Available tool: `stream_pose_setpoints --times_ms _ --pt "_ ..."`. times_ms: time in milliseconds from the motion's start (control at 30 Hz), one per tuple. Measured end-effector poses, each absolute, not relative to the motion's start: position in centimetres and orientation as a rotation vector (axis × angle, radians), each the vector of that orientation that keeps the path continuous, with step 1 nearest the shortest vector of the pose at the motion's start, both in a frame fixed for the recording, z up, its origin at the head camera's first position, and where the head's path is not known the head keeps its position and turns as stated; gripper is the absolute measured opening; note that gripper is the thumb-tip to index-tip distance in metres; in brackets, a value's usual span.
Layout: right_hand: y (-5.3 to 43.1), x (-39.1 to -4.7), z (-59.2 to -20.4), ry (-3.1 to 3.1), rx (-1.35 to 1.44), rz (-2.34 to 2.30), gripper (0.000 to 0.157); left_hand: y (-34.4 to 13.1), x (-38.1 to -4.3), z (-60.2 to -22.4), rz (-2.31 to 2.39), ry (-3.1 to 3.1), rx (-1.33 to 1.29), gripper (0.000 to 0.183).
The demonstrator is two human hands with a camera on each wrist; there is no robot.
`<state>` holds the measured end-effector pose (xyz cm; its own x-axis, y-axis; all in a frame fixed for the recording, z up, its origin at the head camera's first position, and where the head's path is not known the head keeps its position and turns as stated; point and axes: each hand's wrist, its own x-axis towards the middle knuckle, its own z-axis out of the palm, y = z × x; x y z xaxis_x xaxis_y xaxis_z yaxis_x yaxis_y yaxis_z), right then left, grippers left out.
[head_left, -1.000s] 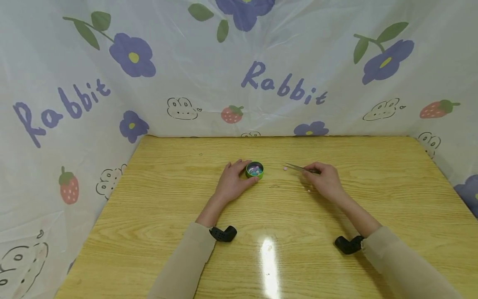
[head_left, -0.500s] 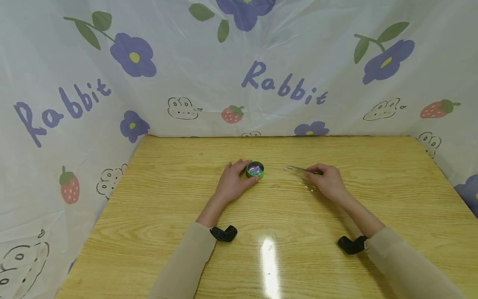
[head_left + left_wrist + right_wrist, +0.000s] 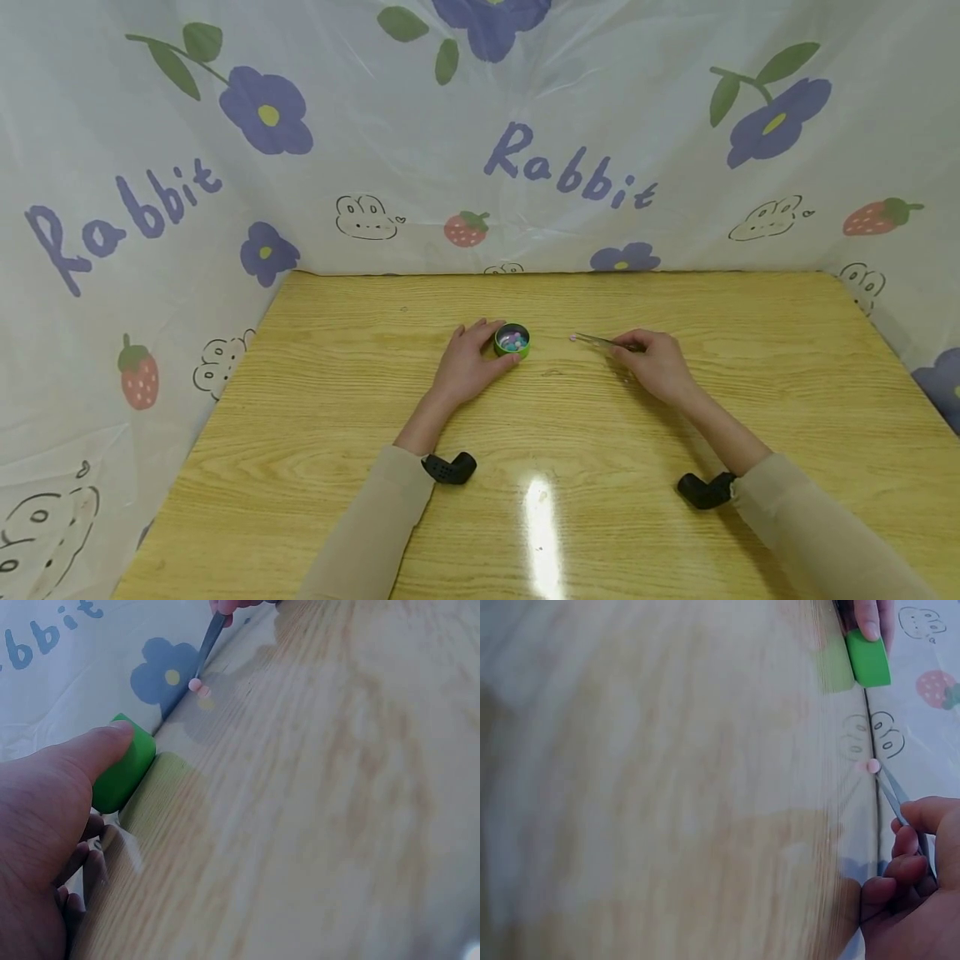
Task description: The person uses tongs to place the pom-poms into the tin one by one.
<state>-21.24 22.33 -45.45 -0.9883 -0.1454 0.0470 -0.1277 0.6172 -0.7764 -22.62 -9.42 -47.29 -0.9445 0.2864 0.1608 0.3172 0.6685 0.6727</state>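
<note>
My left hand [image 3: 468, 364] holds a small round green container [image 3: 512, 352] standing on the table, the thumb against its near side. Several tiny pink, purple and blue beads [image 3: 513, 342] lie inside it. To the right, my right hand [image 3: 657, 367] pinches a pair of metal tweezers [image 3: 600, 339] that points left. At the tips is one pink bead [image 3: 874, 766], with the two arms spread a little behind it in the right wrist view. From the left wrist view, the green container [image 3: 124, 772] hides the beads within, and the pink bead shows just above its reflection.
The wood-grain table [image 3: 510, 425] is glossy and reflects light near the front. A white curtain [image 3: 570, 100] printed with flowers, strawberries and rabbits stands along the back and sides. Each wrist carries a black camera [image 3: 705, 491].
The tweezers' tips have shifted from beyond the pink bead to right at it, with my right hand slightly farther right than a second ago. My left hand and the container stay put.
</note>
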Motion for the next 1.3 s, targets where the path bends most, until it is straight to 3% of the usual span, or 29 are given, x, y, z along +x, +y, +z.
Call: stream_pose_setpoints --times_ms 767,1300 --pt "22.4 -21.5 -45.9 2.846 -0.277 -1.325 0.021 -9.4 -22.9 -47.6 -1.161 -2.841 -0.505 0.065" --pt "22.0 -22.2 -43.2 2.895 -0.249 -1.479 0.021 -9.5 -22.9 -47.7 -1.166 -2.834 -0.509 0.063"
